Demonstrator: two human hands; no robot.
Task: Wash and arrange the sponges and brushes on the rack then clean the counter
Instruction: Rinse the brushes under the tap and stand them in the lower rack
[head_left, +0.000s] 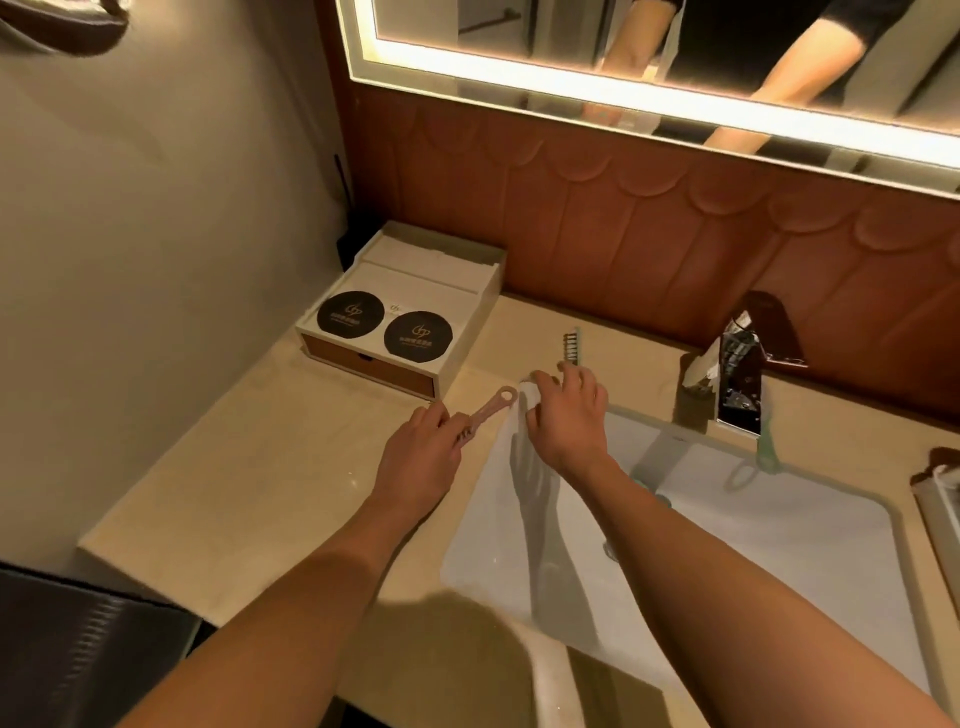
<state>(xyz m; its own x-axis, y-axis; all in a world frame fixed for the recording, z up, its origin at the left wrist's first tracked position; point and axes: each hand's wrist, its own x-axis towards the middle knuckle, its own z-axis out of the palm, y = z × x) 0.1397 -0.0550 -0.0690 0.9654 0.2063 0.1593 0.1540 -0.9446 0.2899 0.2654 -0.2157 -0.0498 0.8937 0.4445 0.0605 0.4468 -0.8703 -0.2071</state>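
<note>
Pink brush (485, 413) lies on the beige counter (270, 447) beside the sink (779, 540), gripped by the left hand (418, 452); the right hand (569, 413) clutches a white cloth (527, 392) at the sink's corner.

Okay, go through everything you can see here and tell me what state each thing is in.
Left hand: closed on pink brush.
Pink brush: handle end lies on the counter.
Right hand: grip on white cloth.
White cloth: bunched at sink corner.
Comb brush: lying flat on counter.
Drawer: shut.
</note>
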